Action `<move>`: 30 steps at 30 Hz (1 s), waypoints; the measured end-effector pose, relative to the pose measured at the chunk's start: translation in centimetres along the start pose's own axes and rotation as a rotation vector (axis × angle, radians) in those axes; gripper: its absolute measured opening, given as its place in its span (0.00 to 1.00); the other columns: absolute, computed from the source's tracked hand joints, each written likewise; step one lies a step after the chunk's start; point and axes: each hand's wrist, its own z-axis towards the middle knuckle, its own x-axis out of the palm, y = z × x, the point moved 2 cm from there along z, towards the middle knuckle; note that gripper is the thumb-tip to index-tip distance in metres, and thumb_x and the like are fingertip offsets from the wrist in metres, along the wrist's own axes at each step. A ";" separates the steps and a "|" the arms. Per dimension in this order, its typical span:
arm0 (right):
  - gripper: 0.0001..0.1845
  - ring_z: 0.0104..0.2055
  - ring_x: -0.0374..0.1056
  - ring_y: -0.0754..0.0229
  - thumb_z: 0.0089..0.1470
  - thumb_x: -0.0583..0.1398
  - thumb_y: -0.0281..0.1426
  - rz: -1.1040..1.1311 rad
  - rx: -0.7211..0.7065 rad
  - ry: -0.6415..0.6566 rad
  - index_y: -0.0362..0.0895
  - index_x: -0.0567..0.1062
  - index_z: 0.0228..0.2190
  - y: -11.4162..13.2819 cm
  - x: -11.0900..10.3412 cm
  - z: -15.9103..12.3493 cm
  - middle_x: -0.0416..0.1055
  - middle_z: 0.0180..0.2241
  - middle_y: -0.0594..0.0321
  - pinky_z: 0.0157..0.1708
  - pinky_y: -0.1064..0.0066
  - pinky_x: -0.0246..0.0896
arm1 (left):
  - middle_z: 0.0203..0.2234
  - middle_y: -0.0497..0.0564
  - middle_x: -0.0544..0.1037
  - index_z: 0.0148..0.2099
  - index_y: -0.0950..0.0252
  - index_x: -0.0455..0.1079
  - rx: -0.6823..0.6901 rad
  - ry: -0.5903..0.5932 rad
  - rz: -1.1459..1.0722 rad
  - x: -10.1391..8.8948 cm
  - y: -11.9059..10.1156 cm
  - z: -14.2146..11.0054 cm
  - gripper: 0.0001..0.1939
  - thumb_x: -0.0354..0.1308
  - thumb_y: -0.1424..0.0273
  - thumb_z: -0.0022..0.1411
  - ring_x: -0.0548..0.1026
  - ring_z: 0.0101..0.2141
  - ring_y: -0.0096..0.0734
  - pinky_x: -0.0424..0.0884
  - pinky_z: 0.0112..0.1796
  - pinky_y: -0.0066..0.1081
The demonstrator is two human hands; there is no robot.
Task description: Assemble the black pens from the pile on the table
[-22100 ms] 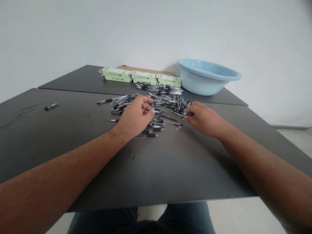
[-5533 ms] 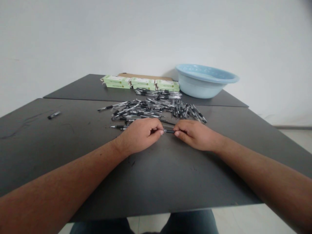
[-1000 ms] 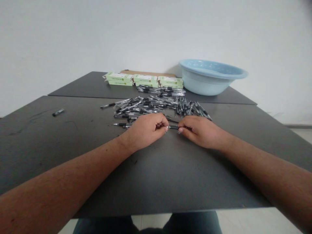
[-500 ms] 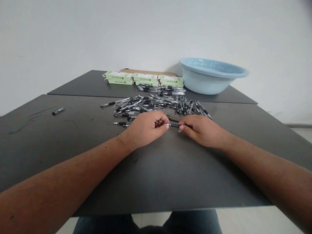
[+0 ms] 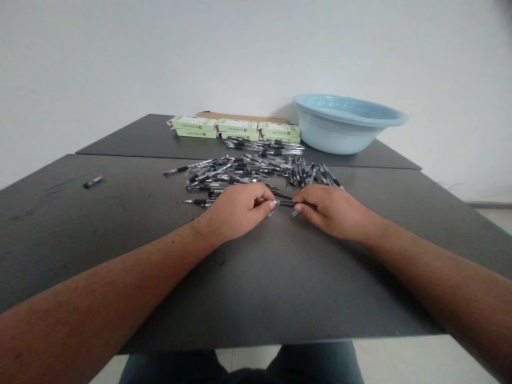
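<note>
Between my two hands a pen (image 5: 284, 203) with a dark grip lies level, just above the dark table. My left hand (image 5: 242, 210) pinches its left end between thumb and fingers. The thumb and forefinger of my right hand (image 5: 332, 210) close on its right part. Just beyond my hands spreads a loose heap of clear and black pens (image 5: 256, 168), a few partly hidden behind my left hand. A small clear piece shows under my right fingertips; I cannot tell what it is.
Green-and-white boxes (image 5: 196, 128) stand stacked in a row at the back, with a neater bundle of pens (image 5: 264, 145) before them. A light blue basin (image 5: 344, 128) stands at the back right. One short pen-like piece (image 5: 93, 182) lies far left on the table (image 5: 280, 288).
My left fingertips have closed further over the pen's left end, so less of it shows. Both hands stay in nearly the same place.
</note>
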 end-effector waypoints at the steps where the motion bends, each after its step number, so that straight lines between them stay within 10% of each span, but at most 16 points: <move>1: 0.10 0.42 0.76 0.53 0.69 0.57 0.33 -0.006 -0.003 -0.003 0.44 0.79 0.43 0.0 0.0 0.0 0.80 0.39 0.56 0.44 0.65 0.67 | 0.32 0.45 0.84 0.41 0.62 0.79 0.013 0.003 0.016 -0.1 0.0 0.0 0.06 0.61 0.68 0.68 0.80 0.34 0.30 0.69 0.37 0.30; 30: 0.08 0.35 0.75 0.58 0.67 0.58 0.33 0.082 0.112 -0.028 0.45 0.77 0.40 0.6 -0.5 -0.1 0.80 0.34 0.61 0.37 0.68 0.63 | 0.33 0.46 0.83 0.42 0.63 0.78 0.104 -0.025 0.108 -0.4 -0.2 -0.1 0.05 0.61 0.69 0.69 0.79 0.34 0.30 0.67 0.36 0.30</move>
